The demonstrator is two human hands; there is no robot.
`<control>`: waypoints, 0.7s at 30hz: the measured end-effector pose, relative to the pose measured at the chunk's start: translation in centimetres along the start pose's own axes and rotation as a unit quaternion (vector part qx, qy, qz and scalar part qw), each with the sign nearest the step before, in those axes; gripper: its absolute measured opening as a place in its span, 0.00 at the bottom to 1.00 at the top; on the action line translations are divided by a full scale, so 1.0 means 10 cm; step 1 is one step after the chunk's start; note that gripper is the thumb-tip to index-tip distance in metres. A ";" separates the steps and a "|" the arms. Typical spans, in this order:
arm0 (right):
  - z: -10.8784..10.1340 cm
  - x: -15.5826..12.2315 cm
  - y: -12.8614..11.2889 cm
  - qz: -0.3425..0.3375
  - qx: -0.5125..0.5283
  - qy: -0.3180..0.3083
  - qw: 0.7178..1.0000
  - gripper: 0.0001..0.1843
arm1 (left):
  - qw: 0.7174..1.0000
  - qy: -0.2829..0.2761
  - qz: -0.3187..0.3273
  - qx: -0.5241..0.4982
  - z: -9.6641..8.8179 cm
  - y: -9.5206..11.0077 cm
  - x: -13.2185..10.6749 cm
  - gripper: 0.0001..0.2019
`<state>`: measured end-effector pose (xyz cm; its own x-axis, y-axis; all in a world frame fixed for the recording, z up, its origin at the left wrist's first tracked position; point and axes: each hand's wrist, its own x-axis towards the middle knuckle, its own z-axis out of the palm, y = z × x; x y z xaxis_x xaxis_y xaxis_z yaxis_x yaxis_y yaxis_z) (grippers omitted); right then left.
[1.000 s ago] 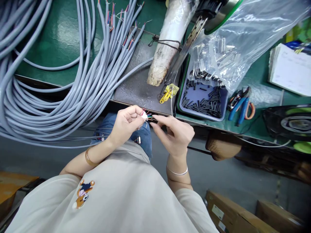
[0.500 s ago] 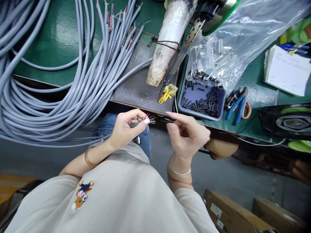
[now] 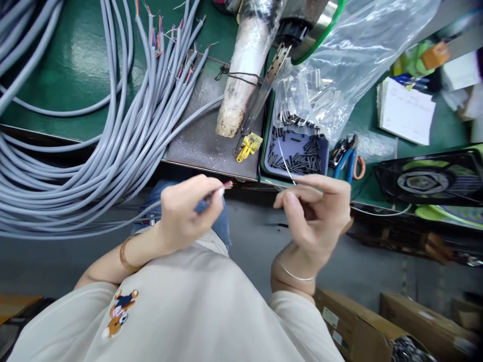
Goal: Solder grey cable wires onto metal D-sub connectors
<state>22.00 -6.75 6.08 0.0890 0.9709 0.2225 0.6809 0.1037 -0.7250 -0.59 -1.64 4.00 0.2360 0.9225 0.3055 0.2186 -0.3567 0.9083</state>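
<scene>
Drew right hand [image 3: 319,216] farther from left hand [image 3: 190,212]; pinches coloured wire ends [image 3: 228,185] in left, curls right fingers at 1 thin white strand [image 3: 286,161], cannot tell if gripped.

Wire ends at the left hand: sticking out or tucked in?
Sticking out: the coloured wire ends show beyond the left hand, red and green among them.

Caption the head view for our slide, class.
Left hand pinching coloured wires, right hand apart, grey cables across the bench.

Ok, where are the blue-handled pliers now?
Head view, right of centre: the pliers lie on the green bench between the lavender tray and the black-framed device.
</scene>
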 end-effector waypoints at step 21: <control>-0.02 1.54 1.05 0.085 -0.360 0.075 0.926 0.05 | 0.811 -0.095 -0.379 -0.435 -0.08 -0.50 0.05 0.13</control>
<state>30.71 9.26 2.05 0.3024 0.9134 0.2725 0.9512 -0.2707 -0.1482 -2.28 0.73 -0.14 0.5058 0.7592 -0.4098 -0.3616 0.6178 0.6983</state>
